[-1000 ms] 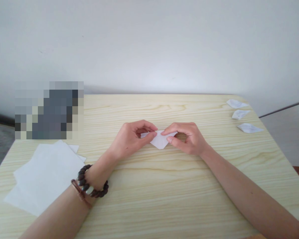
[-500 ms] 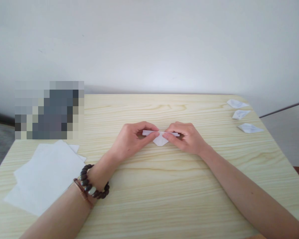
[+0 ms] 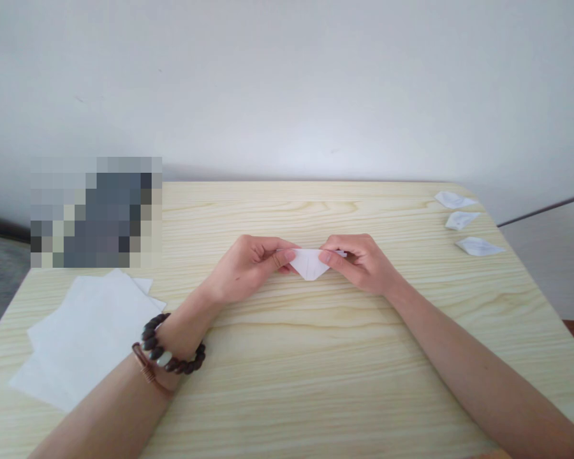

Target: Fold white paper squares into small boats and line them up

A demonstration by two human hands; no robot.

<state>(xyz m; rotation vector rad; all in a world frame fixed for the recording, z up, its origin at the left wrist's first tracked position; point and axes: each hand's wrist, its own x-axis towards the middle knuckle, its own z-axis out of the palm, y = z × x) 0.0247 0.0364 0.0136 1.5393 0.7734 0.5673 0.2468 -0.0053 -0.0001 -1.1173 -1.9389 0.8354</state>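
A small piece of folded white paper [image 3: 308,264] is stretched between my two hands over the middle of the table. Its upper edge runs straight and its lower part narrows to a blunt tip. My left hand [image 3: 251,268] pinches the left end between thumb and fingers. On the other end, my right hand [image 3: 356,262] grips the paper the same way, with a thin strip of it showing past the thumb. The fingers behind the paper are partly hidden. A dark beaded bracelet [image 3: 149,338] circles my left wrist.
A wood-grain table [image 3: 287,382] stands against a white wall [image 3: 287,83]. White paper sheets [image 3: 90,338] lie fanned at the left, partly under my left forearm. Behind them is a pixelated dark object [image 3: 108,220]. Three folded paper pieces [image 3: 481,246] line the right edge.
My hands have moved slightly apart, the left thumb shifting left. The rolled-looking strip along the paper's top has gone from view on the left, and more of the flat face shows.
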